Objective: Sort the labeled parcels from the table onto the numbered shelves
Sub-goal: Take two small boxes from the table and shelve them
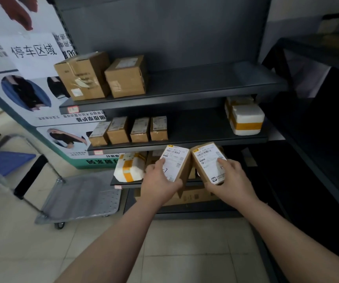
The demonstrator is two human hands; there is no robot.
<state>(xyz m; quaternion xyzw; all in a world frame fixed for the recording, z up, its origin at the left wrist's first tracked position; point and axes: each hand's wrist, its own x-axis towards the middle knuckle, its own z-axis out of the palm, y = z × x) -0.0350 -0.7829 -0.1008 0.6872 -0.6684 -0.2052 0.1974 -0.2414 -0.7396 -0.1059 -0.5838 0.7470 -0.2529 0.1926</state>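
1. Both bare forearms are reaching forward and slightly down from the lower edge of the view toward the dark grey metal shelving unit (185, 94), converging in front of its third shelf.
2. The left hand (160, 181) is grasping a small brown cardboard parcel with a white shipping label (174, 163); the thumb is lying on the label and the fingers are curling under the box.
3. The right hand (228, 176) is gripping a second small brown cardboard parcel bearing a white barcode label (208, 160), thumb pressing on the label face, fingers wrapping beneath.
4. The two parcels are being held side by side, tilted label-up, their upper corners nearly touching.
5. A white foam box with yellow tape (130, 167) is sitting on the third shelf, just left of the left hand.
6. A grey platform trolley (78, 197) is standing on the tiled floor at left.
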